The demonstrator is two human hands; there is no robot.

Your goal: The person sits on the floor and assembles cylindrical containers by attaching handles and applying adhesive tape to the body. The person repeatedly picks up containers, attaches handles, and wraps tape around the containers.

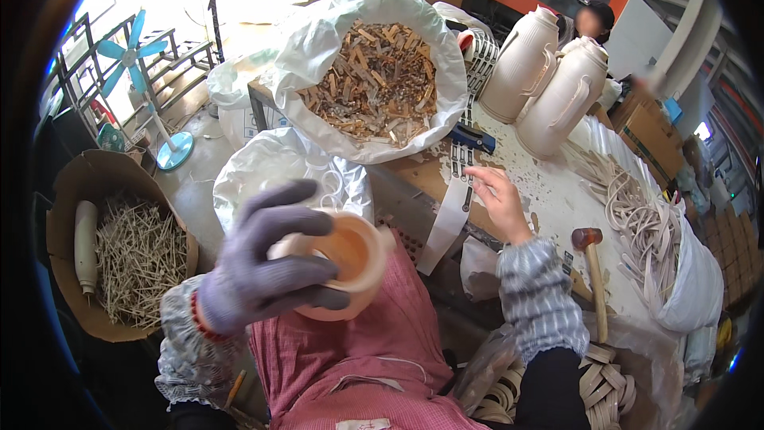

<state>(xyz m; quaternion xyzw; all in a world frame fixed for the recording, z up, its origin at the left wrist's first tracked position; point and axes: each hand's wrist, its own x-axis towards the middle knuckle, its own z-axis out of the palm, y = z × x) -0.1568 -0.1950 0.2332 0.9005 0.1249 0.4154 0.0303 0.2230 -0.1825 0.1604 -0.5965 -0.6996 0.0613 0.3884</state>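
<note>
My left hand, in a lavender-grey knitted glove, grips a cream plastic collar-like part by its left side, above my lap. Its round opening faces up, with an orange-toned inside. To the right, my bare right hand reaches over the table edge with its fingers stretched out and apart. Its fingertips are beside a strip of dark labels on white backing paper, which hangs over the edge. Whether they touch the strip I cannot make out. A blue tool-like object lies across the strip.
A white sack of brown pieces stands at the table's back. Cream thermos jugs stand at the far right, near another person. A mallet and cream straps lie right. At left are a carton of thin sticks and a blue fan.
</note>
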